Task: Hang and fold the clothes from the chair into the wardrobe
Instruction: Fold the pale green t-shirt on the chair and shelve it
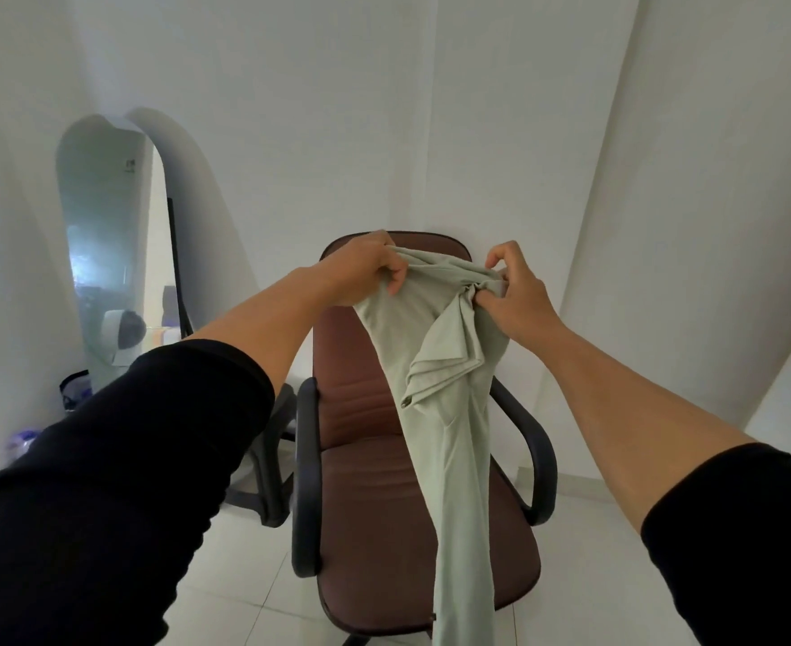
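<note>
My left hand (365, 268) & right hand (514, 291) both pinch the pale green garment (449, 366) over the chair (374, 496) seat; I should find the waistband corners before folding.

Pale green garment (458, 459): lower end cut off by the bottom edge. Chair (365, 496): base out of frame, seat partly hidden behind the cloth. Mirror (104, 254): reflection blurred, possibly a fan.

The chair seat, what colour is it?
The chair seat is reddish brown, seen in the head view.
</note>
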Demonstrator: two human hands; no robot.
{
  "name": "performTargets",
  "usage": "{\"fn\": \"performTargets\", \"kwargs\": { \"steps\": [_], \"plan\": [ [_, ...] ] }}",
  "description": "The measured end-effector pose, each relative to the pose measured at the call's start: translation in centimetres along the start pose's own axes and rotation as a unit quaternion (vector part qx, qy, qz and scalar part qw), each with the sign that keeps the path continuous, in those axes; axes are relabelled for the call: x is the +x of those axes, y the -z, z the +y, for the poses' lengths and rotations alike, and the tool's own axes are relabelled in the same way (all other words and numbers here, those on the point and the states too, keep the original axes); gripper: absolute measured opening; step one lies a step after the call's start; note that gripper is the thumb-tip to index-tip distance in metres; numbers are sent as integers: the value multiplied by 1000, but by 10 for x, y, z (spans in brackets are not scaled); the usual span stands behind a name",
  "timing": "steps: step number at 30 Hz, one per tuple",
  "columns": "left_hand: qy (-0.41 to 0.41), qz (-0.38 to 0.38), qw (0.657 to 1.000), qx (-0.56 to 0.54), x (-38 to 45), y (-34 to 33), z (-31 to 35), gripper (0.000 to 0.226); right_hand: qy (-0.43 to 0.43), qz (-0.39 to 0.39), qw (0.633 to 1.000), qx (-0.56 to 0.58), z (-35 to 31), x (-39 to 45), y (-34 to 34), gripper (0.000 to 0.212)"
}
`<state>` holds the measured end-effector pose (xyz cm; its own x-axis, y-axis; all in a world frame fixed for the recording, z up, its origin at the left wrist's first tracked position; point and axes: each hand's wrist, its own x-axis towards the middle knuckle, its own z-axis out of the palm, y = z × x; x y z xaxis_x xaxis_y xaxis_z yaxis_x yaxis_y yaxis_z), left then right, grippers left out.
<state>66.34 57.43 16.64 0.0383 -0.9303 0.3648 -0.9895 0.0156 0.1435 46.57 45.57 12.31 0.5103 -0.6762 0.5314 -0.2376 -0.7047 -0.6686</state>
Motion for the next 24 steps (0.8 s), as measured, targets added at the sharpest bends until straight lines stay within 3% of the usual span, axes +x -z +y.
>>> {"fn": "performTargets", "kwargs": {
  "steps": [3,7,11,14,18,21,24],
  "plan": [
    [3,2,998,69,2,4,2,39,72,23,992,-102,2,-1,-1,22],
    [-7,20,984,176,3,14,13,42,138,-11,970,-198,9,-9,3,18],
    [-26,9,979,203,3,18,23,40,140,-109,947,-266,10,-21,17,32],
    [-48,-41,986,152,-1,16,23,30,99,-193,929,-301,13,-27,28,42],
    [-58,-99,975,192,-15,10,28,53,80,-230,924,-295,25,-37,39,50],
    [-54,-94,964,243,-30,3,37,75,88,-256,915,-299,30,-44,47,53],
    [-39,-95,967,233,-44,-2,52,83,91,-265,910,-307,34,-52,56,53]
  ]
}}
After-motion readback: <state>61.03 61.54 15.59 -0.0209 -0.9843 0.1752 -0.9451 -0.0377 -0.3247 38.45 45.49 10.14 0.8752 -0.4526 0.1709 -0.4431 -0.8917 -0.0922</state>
